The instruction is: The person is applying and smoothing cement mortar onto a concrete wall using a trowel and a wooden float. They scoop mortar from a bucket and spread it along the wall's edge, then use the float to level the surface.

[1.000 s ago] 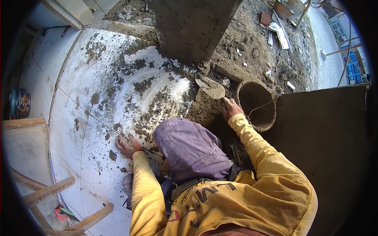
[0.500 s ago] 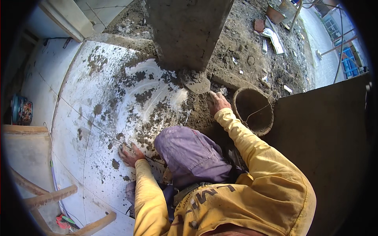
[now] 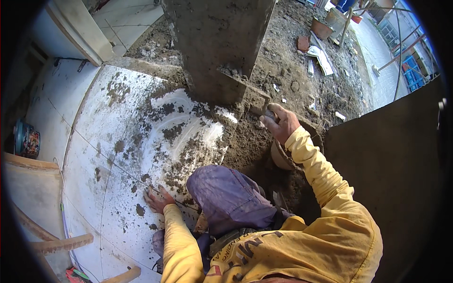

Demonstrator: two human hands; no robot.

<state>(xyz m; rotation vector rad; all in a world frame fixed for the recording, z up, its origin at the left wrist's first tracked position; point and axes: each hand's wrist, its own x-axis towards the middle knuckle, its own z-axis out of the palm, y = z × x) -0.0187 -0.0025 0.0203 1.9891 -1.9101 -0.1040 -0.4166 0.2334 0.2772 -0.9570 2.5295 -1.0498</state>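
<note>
The right hand (image 3: 280,123) is closed around the handle of a metal trowel with a flat, mud-coated blade (image 3: 255,95), and that blade stands tilted at the foot of a broad grey concrete pillar (image 3: 217,42); whether its whole edge touches the pillar, I cannot tell. The left hand (image 3: 159,199) holds nothing, its fingers spread on a white tiled floor (image 3: 85,155) spattered with dark wet clumps. A round, mortar-caked bucket (image 3: 281,158) sits just beside the right hand, largely hidden behind the wrist and yellow sleeve (image 3: 309,153), and a heap of damp brown mortar (image 3: 250,134) lies between the bucket and the white floor. With the blade this steep, any loose mortar on it could slide off and drop onto the floor if the wrist turns further. Too much force behind the edge could also gouge the pillar's surface. Because the sleeve crosses so near the bucket, a careless backward pull of the elbow might knock it over. The left palm, meanwhile, could skid should weight come onto it where the tiles are slick.
</note>
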